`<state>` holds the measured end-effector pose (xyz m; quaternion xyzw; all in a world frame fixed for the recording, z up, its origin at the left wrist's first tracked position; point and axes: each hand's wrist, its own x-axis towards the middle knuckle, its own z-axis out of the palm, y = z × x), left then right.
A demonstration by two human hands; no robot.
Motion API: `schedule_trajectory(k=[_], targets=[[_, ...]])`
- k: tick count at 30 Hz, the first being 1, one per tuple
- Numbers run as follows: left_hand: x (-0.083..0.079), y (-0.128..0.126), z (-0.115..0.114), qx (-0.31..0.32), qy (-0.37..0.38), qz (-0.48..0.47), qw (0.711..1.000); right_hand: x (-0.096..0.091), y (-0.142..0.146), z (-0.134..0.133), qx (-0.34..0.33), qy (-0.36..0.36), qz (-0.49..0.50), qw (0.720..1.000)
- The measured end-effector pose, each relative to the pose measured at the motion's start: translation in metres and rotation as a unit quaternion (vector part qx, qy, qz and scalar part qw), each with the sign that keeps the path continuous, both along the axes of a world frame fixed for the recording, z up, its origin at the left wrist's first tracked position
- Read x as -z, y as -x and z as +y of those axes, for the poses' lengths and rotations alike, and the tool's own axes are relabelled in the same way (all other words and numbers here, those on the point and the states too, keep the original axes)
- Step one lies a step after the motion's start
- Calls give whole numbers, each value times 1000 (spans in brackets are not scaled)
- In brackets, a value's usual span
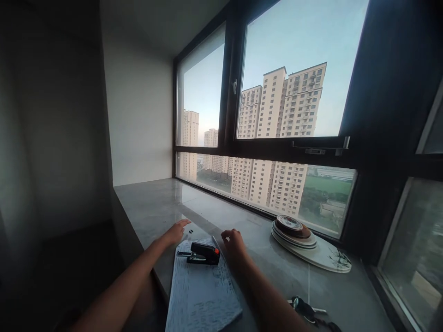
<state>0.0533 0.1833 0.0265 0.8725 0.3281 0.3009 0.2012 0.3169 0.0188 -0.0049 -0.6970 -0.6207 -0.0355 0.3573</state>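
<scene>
A stack of printed paper sheets (202, 290) lies on the grey stone sill (155, 207) in front of me. On its far end rests a black stapler (203, 253) with an orange-red tab. My left hand (176, 232) lies just beyond the stack's upper left corner, fingers stretched flat on the sill, holding nothing. My right hand (234, 241) sits at the stack's upper right corner, right of the stapler, its fingers curled under; whether they hold anything is hidden.
A stack of patterned plates (313, 251) stands to the right near the window. A bunch of keys (306, 310) lies at the lower right. Two small dark bits (190, 231) lie by my left hand. Large windows (277, 92) run along the sill's far edge.
</scene>
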Motion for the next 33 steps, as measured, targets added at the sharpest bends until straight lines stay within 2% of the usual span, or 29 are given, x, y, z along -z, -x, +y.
schedule_trajectory(k=[4, 7, 10, 15, 17, 19, 21, 22, 24, 26, 29, 33], targets=[[23, 6, 12, 58, 13, 74, 995, 8, -3, 1, -7, 37, -20, 999], [33, 8, 16, 69, 5, 116, 991, 9, 1, 4, -44, 51, -26, 997], [38, 10, 19, 43, 2, 110, 993, 10, 2, 7, -80, 50, -17, 995], [40, 22, 10, -47, -12, 45, 998, 2, 4, 4, -75, 1, 47, 996], [38, 29, -1, -90, -18, -2, 996, -7, 10, 0, -158, -26, 118, 980], [39, 37, -16, -128, -26, -54, 990, -14, 21, -5, -293, -24, 173, 940], [43, 44, -34, -147, -30, -130, 980, -19, 37, -9, -389, 3, 175, 905], [46, 48, -43, -148, -29, -185, 971, -19, 45, -11, -410, 15, 164, 897], [51, 54, -62, -140, -19, -268, 953, -18, 59, -13, -408, 27, 127, 904], [53, 56, -78, -124, 2, -303, 945, -15, 70, -13, -380, 22, 94, 920], [48, 56, -94, -106, 31, -316, 943, -13, 77, -14, -343, 13, 68, 937], [42, 50, -106, -99, 32, -303, 947, -11, 80, -16, -332, 11, 59, 941]])
